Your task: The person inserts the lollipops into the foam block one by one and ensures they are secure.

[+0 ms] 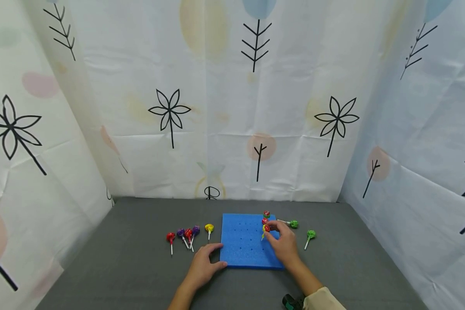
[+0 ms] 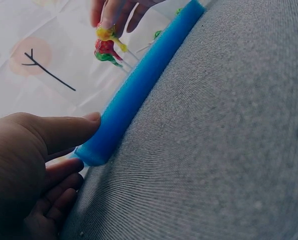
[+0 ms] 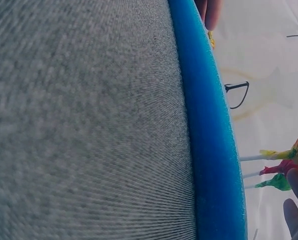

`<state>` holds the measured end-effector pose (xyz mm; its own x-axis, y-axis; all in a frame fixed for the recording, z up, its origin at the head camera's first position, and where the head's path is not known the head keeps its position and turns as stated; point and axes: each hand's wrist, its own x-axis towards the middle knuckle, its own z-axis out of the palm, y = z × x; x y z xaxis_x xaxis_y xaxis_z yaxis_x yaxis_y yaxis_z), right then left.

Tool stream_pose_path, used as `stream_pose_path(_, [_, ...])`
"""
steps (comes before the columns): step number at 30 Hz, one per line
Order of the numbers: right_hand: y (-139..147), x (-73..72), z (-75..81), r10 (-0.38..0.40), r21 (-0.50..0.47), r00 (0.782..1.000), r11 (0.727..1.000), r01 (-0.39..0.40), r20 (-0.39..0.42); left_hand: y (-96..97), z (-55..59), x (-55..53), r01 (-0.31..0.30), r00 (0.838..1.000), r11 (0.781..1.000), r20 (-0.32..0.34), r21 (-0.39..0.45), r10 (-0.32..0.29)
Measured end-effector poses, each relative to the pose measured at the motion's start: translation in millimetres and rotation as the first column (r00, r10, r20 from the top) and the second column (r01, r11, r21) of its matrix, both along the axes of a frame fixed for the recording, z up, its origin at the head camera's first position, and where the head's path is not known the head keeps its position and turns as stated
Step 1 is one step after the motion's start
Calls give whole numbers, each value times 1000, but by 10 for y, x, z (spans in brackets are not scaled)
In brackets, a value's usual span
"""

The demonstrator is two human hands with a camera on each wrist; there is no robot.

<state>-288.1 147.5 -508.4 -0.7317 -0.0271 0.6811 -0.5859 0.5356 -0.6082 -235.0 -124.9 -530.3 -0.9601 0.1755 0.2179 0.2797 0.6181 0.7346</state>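
A blue foam board (image 1: 240, 258) with rows of small holes lies on the grey table. My left hand (image 1: 202, 266) rests at its front left corner, thumb laid along the front edge and a finger touching the left side. Over the board's right side, my right hand (image 1: 286, 244) pinches the head of a yellow and red lollipop (image 2: 107, 33); its stick points down at the board. Just behind it, two lollipops stand upright in a column: a red lollipop (image 1: 264, 221) and a red and green lollipop (image 1: 266, 214).
Left of the board lie a yellow lollipop (image 1: 209, 227), a red lollipop (image 1: 171, 237) and a cluster of purple lollipops (image 1: 195, 230) with another red one (image 1: 188, 233). Two green lollipops, one nearer (image 1: 311, 234) and one farther (image 1: 293, 224), lie to the right. Patterned cloth walls (image 1: 217, 163) surround the table.
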Motion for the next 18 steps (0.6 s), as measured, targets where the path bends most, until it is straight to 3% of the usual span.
stream_pose_path(18, [-17,27,5,-34,44,995,999,30,92,3,-3,10,-2,1000,1000,-13,-2,2])
